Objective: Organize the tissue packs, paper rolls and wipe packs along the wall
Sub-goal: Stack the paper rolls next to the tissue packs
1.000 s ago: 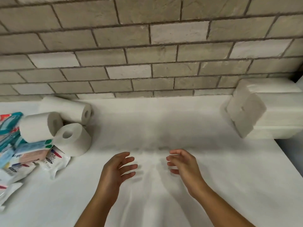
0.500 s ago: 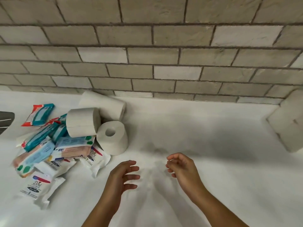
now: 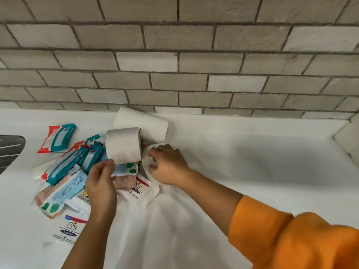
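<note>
Half a second ago both hands hung empty over the bare counter (image 3: 252, 171), short of the pile. Now they have reached into it, and the view has swung left with them, so only a corner of the tissue stack (image 3: 347, 138) shows at the right edge. An orange sleeve (image 3: 291, 239) has also come into view on the right arm.

The right hand (image 3: 167, 166) lies over the upright roll (image 3: 147, 159), palm down, and grips it with fingers curled across its top and a fingertip at the core hole. That roll stands on the counter at the right edge of the pile.

The left hand (image 3: 102, 183) points away from the person, back towards me, with its fingers loosely bent and closed round nothing. Its fingertips are at the near edge of the middle roll (image 3: 123, 146), which lies on its side on top of the packs (image 3: 64, 169). The hand is blurred, so I cannot tell whether it touches the roll.

Behind both, the long roll (image 3: 141, 123) lies against the brick wall (image 3: 178, 61). The packs spread in a loose heap to the left, away from the wall, near a dark surface (image 3: 9, 150) at the left edge.
</note>
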